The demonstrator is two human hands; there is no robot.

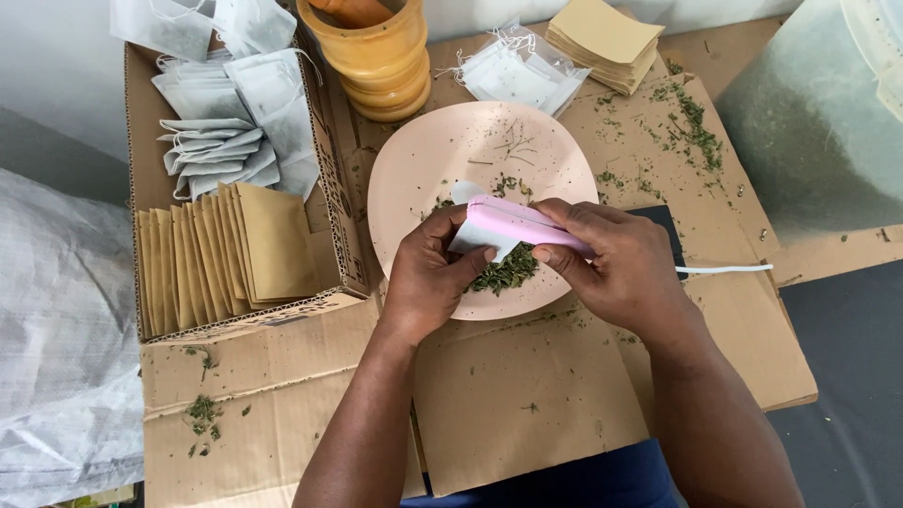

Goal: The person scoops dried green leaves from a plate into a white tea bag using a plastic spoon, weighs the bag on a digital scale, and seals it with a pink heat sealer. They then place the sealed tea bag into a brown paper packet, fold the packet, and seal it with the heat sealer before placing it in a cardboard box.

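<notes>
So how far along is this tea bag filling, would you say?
Partly done, it seems. Filled white bags and brown envelopes already stand in the cardboard box. In hand: the left hand holds a white tea bag while the right hand clamps a pink sealer on it. Left: loose herbs on the pink plate and empty bags behind.

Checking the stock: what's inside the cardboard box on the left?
The cardboard box holds upright tan paper envelopes and white filter bags behind them. Anything beneath these is covered.

My work surface is flattened cardboard (527,395), bearing a pink plate (423,160), an open box (324,141), a wooden mortar (381,56) and scattered dried herb bits (691,122).
</notes>
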